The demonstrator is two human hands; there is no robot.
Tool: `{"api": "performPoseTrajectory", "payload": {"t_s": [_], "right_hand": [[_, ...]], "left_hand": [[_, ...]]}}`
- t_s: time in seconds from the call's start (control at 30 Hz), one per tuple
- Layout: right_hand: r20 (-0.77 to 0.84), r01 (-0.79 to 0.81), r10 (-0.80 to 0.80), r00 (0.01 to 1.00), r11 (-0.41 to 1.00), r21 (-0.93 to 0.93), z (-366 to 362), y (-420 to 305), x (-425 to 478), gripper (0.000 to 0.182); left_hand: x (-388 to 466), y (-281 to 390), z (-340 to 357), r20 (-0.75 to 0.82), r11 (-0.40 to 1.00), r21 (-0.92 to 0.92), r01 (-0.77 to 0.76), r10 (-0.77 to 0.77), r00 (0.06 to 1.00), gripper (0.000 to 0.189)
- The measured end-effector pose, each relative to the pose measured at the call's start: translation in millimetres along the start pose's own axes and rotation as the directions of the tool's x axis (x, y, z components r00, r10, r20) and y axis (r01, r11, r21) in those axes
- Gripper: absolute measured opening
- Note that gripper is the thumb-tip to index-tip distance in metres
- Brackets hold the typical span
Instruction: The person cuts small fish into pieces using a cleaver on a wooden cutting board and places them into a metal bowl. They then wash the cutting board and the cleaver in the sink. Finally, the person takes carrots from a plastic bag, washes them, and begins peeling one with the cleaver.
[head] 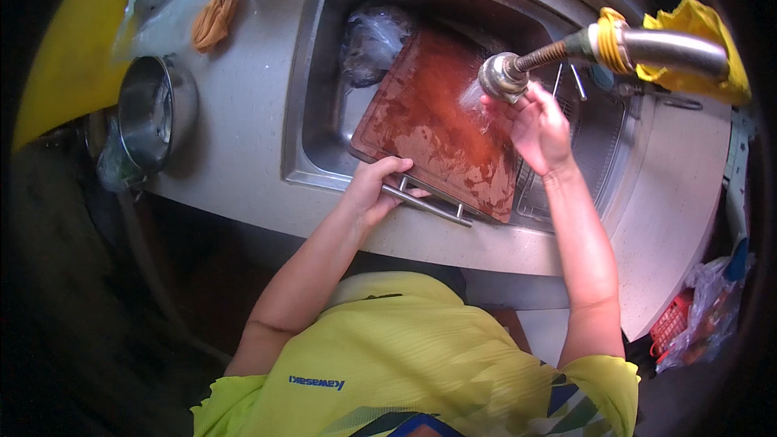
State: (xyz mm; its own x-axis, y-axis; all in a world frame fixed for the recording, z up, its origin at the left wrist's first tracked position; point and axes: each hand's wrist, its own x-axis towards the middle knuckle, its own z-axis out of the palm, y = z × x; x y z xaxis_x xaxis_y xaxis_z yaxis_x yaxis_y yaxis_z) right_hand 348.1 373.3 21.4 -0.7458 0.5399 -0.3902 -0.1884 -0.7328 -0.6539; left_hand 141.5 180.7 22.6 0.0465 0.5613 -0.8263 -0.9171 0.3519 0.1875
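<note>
A wet reddish-brown cutting board with a metal bar handle slants across the sink, its near edge over the front rim. My left hand grips that near edge beside the handle, thumb on top and fingers underneath. Above the board's right side, my right hand has its fingers around the spray head of a flexible faucet. Water runs from the head onto the board. Part of the right fingers is hidden behind the head.
The steel sink holds a clear plastic bag at the back left and a wire rack at the right. On the left counter are a steel pot and an orange cloth. Yellow cloth hangs by the faucet pipe.
</note>
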Motion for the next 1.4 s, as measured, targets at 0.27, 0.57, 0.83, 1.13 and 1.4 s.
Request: {"api": "performPoseTrajectory", "payload": {"t_s": [0.27, 0.57, 0.83, 1.13, 1.4], "right_hand": [[0.236, 0.236, -0.042, 0.971, -0.005, -0.972, -52.4, 75.4, 62.8, 0.048], [-0.04, -0.056, -0.093, 0.995, -0.173, -0.983, -84.0, 98.1, 172.4, 0.054], [0.241, 0.239, 0.05, 0.969, 0.052, -0.97, -18.8, 74.9, 88.4, 0.052], [-0.052, -0.059, -0.402, 0.914, -0.006, -0.998, -117.9, 138.2, 192.8, 0.036], [0.433, 0.444, -0.107, 0.895, 0.288, -0.848, 31.5, 90.8, 50.5, 0.038]], "left_hand": [[6.2, -3.0, -6.4, 0.12, 0.999, -0.006, -0.035, 0.035, 0.992, 0.056], [0.4, 3.2, -1.2, 0.072, 0.998, 0.024, -0.056, 0.054, 0.996, 0.051], [1.9, 3.7, -3.3, 0.104, 1.0, 0.023, -0.009, 0.007, 0.995, 0.048], [6.9, -4.8, -3.8, 0.057, 0.997, 0.066, -0.041, 0.037, 0.998, 0.049], [7.6, -0.7, -7.2, 0.087, 0.996, 0.072, -0.042, 0.036, 0.996, 0.05]]}}
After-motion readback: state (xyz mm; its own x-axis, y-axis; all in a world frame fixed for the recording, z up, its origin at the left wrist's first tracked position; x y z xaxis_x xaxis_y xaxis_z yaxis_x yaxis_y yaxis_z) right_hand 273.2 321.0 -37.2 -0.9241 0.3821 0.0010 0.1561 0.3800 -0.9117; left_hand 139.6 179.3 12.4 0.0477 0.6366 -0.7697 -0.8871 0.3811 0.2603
